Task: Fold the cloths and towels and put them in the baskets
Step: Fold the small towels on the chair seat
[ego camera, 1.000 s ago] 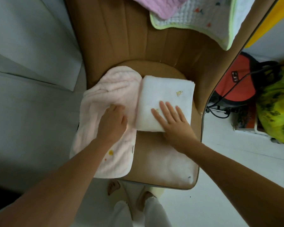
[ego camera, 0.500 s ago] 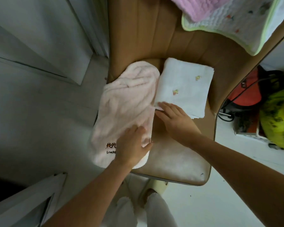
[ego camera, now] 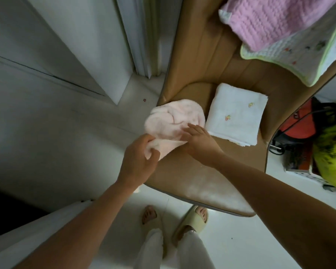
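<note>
Fingers (ego camera: 152, 153) of the left hand (ego camera: 138, 162) are curled round the near end of the pink towel (ego camera: 175, 121), thumb pinched over it, lifting that end up off the seat. Right hand (ego camera: 199, 141) has straight fingers laid flat on the same towel where it folds, pressing it down, so nothing's actually grabbed on that side. The pink towel sits at the left edge of the chair (ego camera: 192, 171) seat, its rounded far end hanging a bit over that edge, kind of rumpled on top. Just beside it to the right, not quite touching as far as I can tell, is the white towel (ego camera: 236, 115), already folded into a neat rectangle with tiny coloured prints, lying toward the back of the seat near the right edge. Up on the chair back there's a pink knit cloth (ego camera: 275, 22) lying on a white quilted cloth (ego camera: 303, 57) with green trim, both draped over the top right corner. Off past the right edge, down on the floor, sit a red bag (ego camera: 301, 123) and a yellow-green bag (ego camera: 332, 154). Feet in pale slippers (ego camera: 190, 222) stand at the near edge.
</note>
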A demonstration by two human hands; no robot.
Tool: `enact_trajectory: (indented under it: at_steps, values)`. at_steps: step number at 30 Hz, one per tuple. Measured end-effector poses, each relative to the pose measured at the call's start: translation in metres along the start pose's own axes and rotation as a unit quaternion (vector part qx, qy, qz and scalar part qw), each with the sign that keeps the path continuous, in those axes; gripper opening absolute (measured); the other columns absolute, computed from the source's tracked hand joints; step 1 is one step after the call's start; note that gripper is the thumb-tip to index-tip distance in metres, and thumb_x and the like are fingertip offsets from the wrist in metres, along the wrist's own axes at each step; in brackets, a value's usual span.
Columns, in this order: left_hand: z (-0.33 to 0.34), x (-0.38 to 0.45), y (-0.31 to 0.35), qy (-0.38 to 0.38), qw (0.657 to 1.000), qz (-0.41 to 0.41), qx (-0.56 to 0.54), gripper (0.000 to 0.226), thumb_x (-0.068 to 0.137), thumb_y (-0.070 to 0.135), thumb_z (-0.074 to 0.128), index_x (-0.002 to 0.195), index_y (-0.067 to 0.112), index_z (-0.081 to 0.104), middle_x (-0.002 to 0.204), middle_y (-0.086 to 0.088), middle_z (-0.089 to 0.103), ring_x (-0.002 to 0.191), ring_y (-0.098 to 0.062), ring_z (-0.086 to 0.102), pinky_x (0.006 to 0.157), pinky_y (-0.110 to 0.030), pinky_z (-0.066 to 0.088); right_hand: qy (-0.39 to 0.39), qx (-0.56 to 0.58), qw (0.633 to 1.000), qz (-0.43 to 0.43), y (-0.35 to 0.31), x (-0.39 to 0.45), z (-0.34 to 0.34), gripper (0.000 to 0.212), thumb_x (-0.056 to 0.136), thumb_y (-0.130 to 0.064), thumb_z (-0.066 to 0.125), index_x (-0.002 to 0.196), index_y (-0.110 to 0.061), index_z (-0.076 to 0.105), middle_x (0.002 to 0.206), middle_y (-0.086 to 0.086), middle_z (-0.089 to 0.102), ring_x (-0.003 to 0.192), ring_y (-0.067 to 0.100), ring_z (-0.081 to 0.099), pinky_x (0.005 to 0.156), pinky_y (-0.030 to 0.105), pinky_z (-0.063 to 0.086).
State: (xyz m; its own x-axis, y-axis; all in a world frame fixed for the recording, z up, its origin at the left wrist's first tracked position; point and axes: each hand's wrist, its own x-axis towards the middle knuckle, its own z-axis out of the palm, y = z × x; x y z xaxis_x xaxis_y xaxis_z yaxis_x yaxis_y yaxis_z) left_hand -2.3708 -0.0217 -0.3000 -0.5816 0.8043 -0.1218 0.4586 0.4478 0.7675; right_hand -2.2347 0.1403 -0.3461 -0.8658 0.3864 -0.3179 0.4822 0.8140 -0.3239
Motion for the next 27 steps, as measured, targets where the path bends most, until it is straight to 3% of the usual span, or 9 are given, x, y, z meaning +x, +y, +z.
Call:
enact_trajectory:
  at_steps: [3,7,9,12,17,20,23,25,27]
  values:
    - [-0.05,0.003,0.003,0.099,0.994,-0.051,-0.019,0.016,0.09,0.025,0.06,0.082,0.011,0.058,0.069,0.006,0.054,0.063,-0.006,0.05,0.053,-0.009,0.034,-0.005,0.057,0.997,0.048,-0.034,0.008,-0.019,0.028,0.096,-0.026,0.049,0.119,-0.015,0.06,0.125,0.007,0.059,0.117,0.024,0.05,0.097,0.03,0.035]
    - [-0.093,0.005,-0.011,0.175,0.98,-0.099,-0.015,0.023,0.094,0.017,0.057,0.075,0.005,0.051,0.064,0.003,0.047,0.061,-0.015,0.042,0.049,-0.014,0.03,-0.044,0.141,0.982,0.118,-0.061,0.008,-0.033,0.027,0.098,-0.03,0.045,0.112,-0.013,0.062,0.107,0.01,0.064,0.088,0.021,0.056,0.072,0.026,0.038]
    - [-0.102,0.004,-0.016,0.149,0.981,-0.127,0.003,0.023,0.094,0.018,0.057,0.08,-0.001,0.055,0.07,-0.005,0.054,0.068,-0.022,0.047,0.054,-0.024,0.028,-0.013,0.156,0.974,0.162,-0.063,0.003,-0.04,0.028,0.098,-0.034,0.045,0.099,-0.014,0.064,0.096,0.01,0.065,0.08,0.023,0.058,0.067,0.027,0.04]
    - [-0.106,0.001,-0.02,0.011,0.99,-0.121,0.075,0.027,0.094,0.02,0.057,0.106,-0.003,0.063,0.097,-0.019,0.065,0.087,-0.033,0.058,0.071,-0.025,0.035,0.051,0.116,0.975,0.182,-0.056,-0.023,-0.061,0.026,0.096,-0.038,0.045,0.08,-0.02,0.054,0.082,0.005,0.061,0.078,0.025,0.057,0.065,0.03,0.037]
    - [-0.108,0.005,0.014,-0.184,0.956,-0.052,0.222,0.023,0.096,0.023,0.05,0.115,0.015,0.062,0.111,-0.011,0.066,0.103,-0.033,0.059,0.085,-0.034,0.044,-0.028,-0.067,0.986,0.147,-0.032,-0.092,-0.107,0.032,0.097,-0.048,0.042,0.111,-0.023,0.058,0.098,0.013,0.066,0.094,0.033,0.061,0.065,0.033,0.033]
    - [-0.101,0.022,0.051,-0.212,0.937,0.003,0.276,0.016,0.095,0.023,0.046,0.104,0.025,0.06,0.103,-0.007,0.066,0.092,-0.03,0.061,0.082,-0.036,0.049,-0.022,-0.044,0.979,0.198,-0.01,-0.126,-0.129,0.027,0.099,-0.038,0.042,0.103,-0.014,0.055,0.096,0.015,0.065,0.089,0.036,0.061,0.062,0.036,0.037]
    - [-0.091,0.039,0.083,-0.202,0.941,0.067,0.264,0.023,0.093,0.015,0.045,0.106,0.026,0.059,0.101,-0.011,0.067,0.088,-0.032,0.062,0.078,-0.04,0.052,0.048,-0.055,0.972,0.222,0.007,-0.159,-0.148,0.01,0.093,-0.013,0.051,0.098,-0.011,0.058,0.088,0.014,0.066,0.081,0.036,0.061,0.065,0.035,0.035]
    - [-0.083,0.044,0.1,-0.175,0.94,0.115,0.27,0.028,0.089,0.009,0.049,0.107,0.027,0.061,0.101,-0.01,0.067,0.085,-0.032,0.062,0.072,-0.038,0.051,0.121,-0.103,0.962,0.223,0.017,-0.182,-0.153,0.029,0.076,0.007,0.06,0.096,-0.012,0.065,0.081,0.011,0.066,0.075,0.035,0.061,0.068,0.031,0.022]
    - [-0.076,0.042,0.109,-0.149,0.93,0.168,0.29,0.033,0.087,0.004,0.056,0.11,0.026,0.064,0.103,-0.006,0.066,0.088,-0.029,0.061,0.065,-0.033,0.045,0.167,-0.124,0.95,0.234,0.026,-0.203,-0.154,0.041,0.061,0.017,0.063,0.091,-0.01,0.069,0.074,0.011,0.065,0.069,0.034,0.06,0.069,0.032,0.025]
